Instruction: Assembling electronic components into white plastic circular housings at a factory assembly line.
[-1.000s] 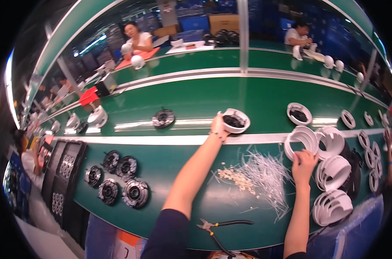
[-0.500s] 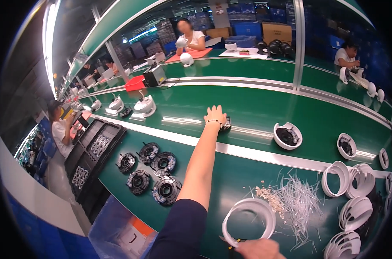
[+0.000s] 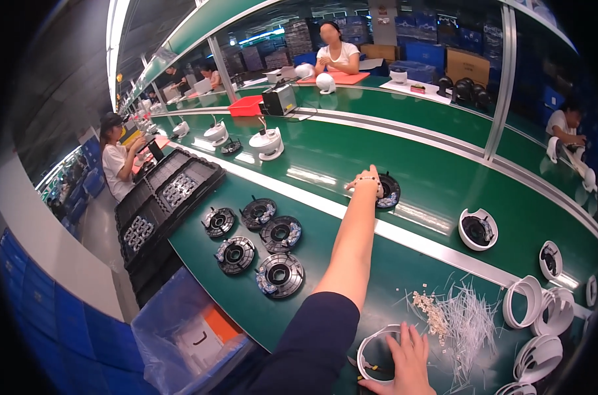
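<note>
Head: two hands (image 3: 411, 362), one at black disc (image 3: 390, 184), one at white ring (image 3: 360, 357).

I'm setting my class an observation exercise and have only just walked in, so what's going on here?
One person is working with both bare hands. The left hand reaches across the metal rail to a black slotted disc, while the right hand is at a white ring near the bench's front edge. Five similar black discs lie left of the reaching arm. To the right are loose thin translucent strips, small beige pieces and more white rings.
</note>
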Demonstrator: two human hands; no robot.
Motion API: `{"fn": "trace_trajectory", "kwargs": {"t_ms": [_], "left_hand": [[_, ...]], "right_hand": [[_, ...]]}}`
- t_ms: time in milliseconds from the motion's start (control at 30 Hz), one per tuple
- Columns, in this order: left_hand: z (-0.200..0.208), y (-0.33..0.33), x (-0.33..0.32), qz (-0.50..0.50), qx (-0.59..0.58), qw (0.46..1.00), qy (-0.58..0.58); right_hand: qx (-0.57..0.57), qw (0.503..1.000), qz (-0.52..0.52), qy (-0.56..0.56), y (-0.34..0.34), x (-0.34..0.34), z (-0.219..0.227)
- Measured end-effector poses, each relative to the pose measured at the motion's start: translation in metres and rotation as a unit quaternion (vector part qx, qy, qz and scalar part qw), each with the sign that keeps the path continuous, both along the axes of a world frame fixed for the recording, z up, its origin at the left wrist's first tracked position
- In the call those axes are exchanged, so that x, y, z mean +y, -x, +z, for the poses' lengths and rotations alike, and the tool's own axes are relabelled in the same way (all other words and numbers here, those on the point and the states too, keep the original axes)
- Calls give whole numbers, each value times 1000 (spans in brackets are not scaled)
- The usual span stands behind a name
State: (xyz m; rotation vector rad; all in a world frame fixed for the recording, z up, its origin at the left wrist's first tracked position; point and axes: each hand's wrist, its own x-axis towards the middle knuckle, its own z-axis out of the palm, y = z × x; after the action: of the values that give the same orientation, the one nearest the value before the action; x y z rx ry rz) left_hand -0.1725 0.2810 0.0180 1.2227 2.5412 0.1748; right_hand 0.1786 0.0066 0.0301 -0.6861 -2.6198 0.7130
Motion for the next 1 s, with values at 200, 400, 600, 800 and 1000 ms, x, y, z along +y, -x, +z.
{"fn": "trace_trajectory", "kwargs": {"t_ms": [200, 400, 600, 800, 1000], "left_hand": [[10, -36, -8, -77, 42, 995, -37], [-11, -26, -27, -42, -83, 962, -257], [-10, -81, -131, 14, -457, 796, -397], [-13, -170, -218, -38, -570, 732, -372], [-25, -200, -249, -109, -603, 721, -324]], "right_hand": [[-40, 989, -121, -73, 3, 2, 4], [-104, 987, -119, 18, 7, 12, -1], [168, 965, -201, -16, -14, 18, 17], [450, 827, -280, 187, -16, 68, -15], [301, 894, -311, 117, 0, 49, -23]]}}
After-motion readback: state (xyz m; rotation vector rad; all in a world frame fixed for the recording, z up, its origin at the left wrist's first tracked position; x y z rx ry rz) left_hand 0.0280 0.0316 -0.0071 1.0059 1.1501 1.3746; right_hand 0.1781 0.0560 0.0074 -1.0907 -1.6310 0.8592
